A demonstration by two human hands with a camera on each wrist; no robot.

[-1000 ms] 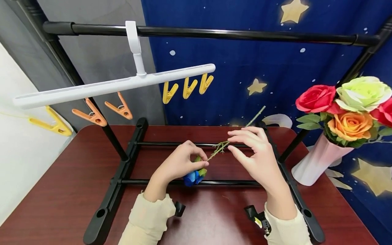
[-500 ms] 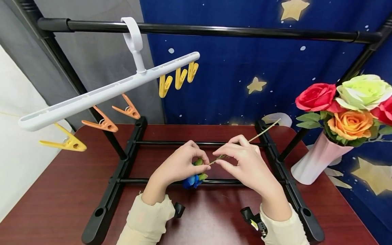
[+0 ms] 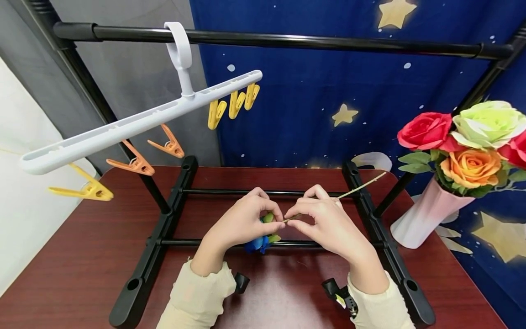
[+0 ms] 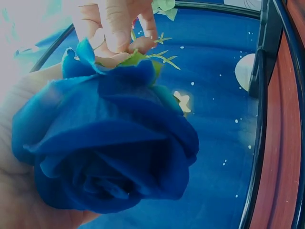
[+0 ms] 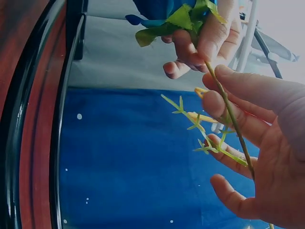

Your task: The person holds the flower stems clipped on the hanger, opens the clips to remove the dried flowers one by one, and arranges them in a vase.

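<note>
at frame centre, the left hand (image 3: 242, 221) is curled around the blue rose (image 3: 258, 242) just under its head, above the table (image 3: 82, 256). the right hand (image 3: 326, 224) pinches the stem (image 3: 361, 186) between thumb and fingertips just beside the left hand, other fingers loosely bent. the stem runs up-right toward the vase (image 3: 423, 214); a white hanger (image 3: 135, 121) hangs upper left.

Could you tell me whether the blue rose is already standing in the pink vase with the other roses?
No, the blue rose is gripped in the left hand over the table, apart from the pink vase.
</note>
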